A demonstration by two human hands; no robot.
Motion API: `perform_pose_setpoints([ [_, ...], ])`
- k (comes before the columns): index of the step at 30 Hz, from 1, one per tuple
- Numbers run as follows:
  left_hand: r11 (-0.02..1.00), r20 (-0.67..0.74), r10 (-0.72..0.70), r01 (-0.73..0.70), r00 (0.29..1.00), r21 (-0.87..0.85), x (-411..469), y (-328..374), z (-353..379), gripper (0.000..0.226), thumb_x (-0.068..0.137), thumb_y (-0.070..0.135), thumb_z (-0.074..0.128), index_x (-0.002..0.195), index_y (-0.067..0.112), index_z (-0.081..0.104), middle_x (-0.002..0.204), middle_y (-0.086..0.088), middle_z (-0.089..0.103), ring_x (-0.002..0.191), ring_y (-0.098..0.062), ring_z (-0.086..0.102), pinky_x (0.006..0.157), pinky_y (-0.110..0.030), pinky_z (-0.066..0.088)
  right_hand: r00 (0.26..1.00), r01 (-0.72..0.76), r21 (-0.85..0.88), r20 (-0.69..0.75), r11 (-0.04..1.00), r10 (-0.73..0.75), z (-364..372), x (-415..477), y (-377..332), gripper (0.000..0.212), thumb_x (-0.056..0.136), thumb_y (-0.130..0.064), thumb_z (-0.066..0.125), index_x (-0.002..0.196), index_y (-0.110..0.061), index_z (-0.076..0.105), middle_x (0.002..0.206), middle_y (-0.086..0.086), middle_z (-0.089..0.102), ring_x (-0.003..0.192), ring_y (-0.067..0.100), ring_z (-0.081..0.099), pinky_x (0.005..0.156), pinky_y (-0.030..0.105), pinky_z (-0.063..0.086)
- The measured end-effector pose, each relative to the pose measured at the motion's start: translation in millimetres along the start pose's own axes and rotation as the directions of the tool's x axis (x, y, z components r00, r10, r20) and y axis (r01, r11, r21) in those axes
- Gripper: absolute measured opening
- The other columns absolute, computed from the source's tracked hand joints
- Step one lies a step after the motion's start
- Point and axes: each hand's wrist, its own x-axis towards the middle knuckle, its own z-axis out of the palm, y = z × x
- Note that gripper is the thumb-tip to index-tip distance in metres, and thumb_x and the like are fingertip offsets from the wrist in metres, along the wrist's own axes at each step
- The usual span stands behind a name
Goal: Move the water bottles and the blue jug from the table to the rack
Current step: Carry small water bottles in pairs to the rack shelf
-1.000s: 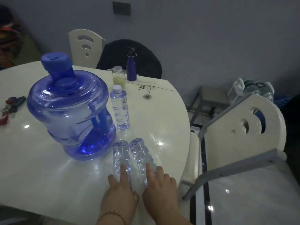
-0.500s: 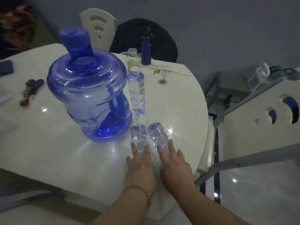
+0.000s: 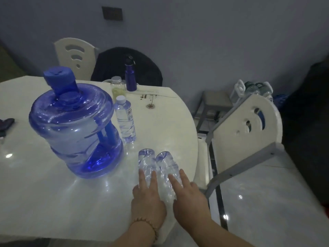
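A large blue jug (image 3: 74,129) with a blue cap stands on the white table (image 3: 44,202). Just right of it stands an upright clear water bottle (image 3: 125,120). Two more clear bottles lie side by side near the table's right edge. My left hand (image 3: 147,198) lies over the near end of the left lying bottle (image 3: 146,159), two fingers straddling it. My right hand (image 3: 190,202) covers the near end of the right lying bottle (image 3: 165,164). Both bottles' caps are hidden under my hands.
A dark blue flask (image 3: 130,77) and a small jar (image 3: 117,86) stand at the table's far edge. A white chair (image 3: 245,125) is close to the table's right side. Beyond it a grey rack (image 3: 213,100) holds several containers (image 3: 254,88). Keys (image 3: 5,122) lie at far left.
My hands stay on the two lying bottles, with the fingers spread a little wider. The view has tilted up and shifted slightly; the jug and bottles have not moved on the table.
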Motion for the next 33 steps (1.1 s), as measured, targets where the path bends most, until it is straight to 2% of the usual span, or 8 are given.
perform_pose_setpoints([
  [3, 0.995, -0.019, 0.073, -0.074, 0.997, -0.063, -10, 33, -15, 0.087, 0.082, 0.02, 0.054, 0.149, 0.032, 0.0, 0.154, -0.001, -0.019, 0.129, -0.025, 0.026, 0.102, -0.029, 0.036, 0.997, -0.062, 0.046, -0.049, 0.997, 0.064, -28, -17, 10, 0.079, 0.088, -0.018, 0.047, 0.147, -0.04, 0.0, 0.158, -0.005, -0.008, 0.125, 0.022, 0.033, 0.09, 0.031, 0.044],
  [7, 0.978, -0.1, 0.185, -0.193, 0.978, -0.076, -15, 80, -41, 0.084, 0.083, 0.02, 0.053, 0.149, 0.031, 0.001, 0.156, 0.0, -0.015, 0.133, -0.025, 0.022, 0.105, -0.028, 0.03, 0.977, -0.097, 0.079, -0.185, 0.992, 0.11, -77, -32, 28, 0.076, 0.09, -0.025, 0.048, 0.147, -0.041, 0.0, 0.158, -0.005, -0.006, 0.125, 0.022, 0.034, 0.092, 0.032, 0.041],
  [15, 0.92, -0.266, 0.365, -0.39, 0.892, -0.046, -37, 188, -66, 0.083, 0.084, 0.021, 0.058, 0.15, 0.027, 0.008, 0.156, 0.003, -0.009, 0.133, -0.022, 0.024, 0.104, -0.027, 0.032, 0.897, -0.122, 0.161, -0.405, 0.979, 0.178, -150, -62, 92, 0.076, 0.091, -0.029, 0.05, 0.147, -0.041, 0.001, 0.158, -0.006, 0.0, 0.132, 0.021, 0.03, 0.098, 0.033, 0.039],
  [21, 0.856, -0.35, 0.493, -0.516, 0.796, 0.034, -74, 293, -41, 0.082, 0.081, 0.024, 0.068, 0.147, 0.028, 0.019, 0.157, -0.001, 0.009, 0.129, -0.019, 0.034, 0.101, -0.025, 0.036, 0.848, -0.142, 0.197, -0.482, 0.97, 0.221, -185, -103, 196, 0.074, 0.089, -0.029, 0.052, 0.147, -0.04, 0.007, 0.158, -0.005, 0.002, 0.133, 0.02, 0.03, 0.097, 0.033, 0.042],
  [25, 0.806, -0.356, 0.568, -0.589, 0.742, 0.06, -98, 376, -16, 0.081, 0.081, 0.02, 0.064, 0.148, 0.026, 0.019, 0.154, -0.002, 0.008, 0.13, -0.02, 0.031, 0.105, -0.026, 0.031, 0.837, -0.148, 0.177, -0.502, 0.973, 0.219, -205, -131, 270, 0.074, 0.087, -0.028, 0.054, 0.146, -0.042, 0.01, 0.158, -0.005, 0.006, 0.127, 0.02, 0.038, 0.09, 0.031, 0.044],
  [28, 0.807, -0.345, 0.559, -0.59, 0.754, 0.018, -114, 440, 11, 0.081, 0.082, 0.017, 0.063, 0.148, 0.027, 0.017, 0.155, -0.002, 0.005, 0.136, -0.022, 0.024, 0.108, -0.03, 0.029, 0.827, -0.172, 0.154, -0.514, 0.973, 0.227, -227, -154, 333, 0.075, 0.088, -0.032, 0.057, 0.146, -0.041, 0.011, 0.158, -0.005, 0.007, 0.128, 0.02, 0.038, 0.091, 0.031, 0.044],
  [33, 0.835, -0.27, 0.523, -0.55, 0.808, -0.027, -129, 521, 53, 0.084, 0.082, 0.015, 0.064, 0.149, 0.028, 0.015, 0.156, -0.002, 0.002, 0.136, -0.022, 0.024, 0.108, -0.03, 0.029, 0.815, -0.251, 0.154, -0.498, 0.956, 0.295, -253, -185, 423, 0.076, 0.087, -0.025, 0.055, 0.147, -0.037, 0.01, 0.158, -0.003, 0.004, 0.132, 0.021, 0.032, 0.097, 0.032, 0.041],
])
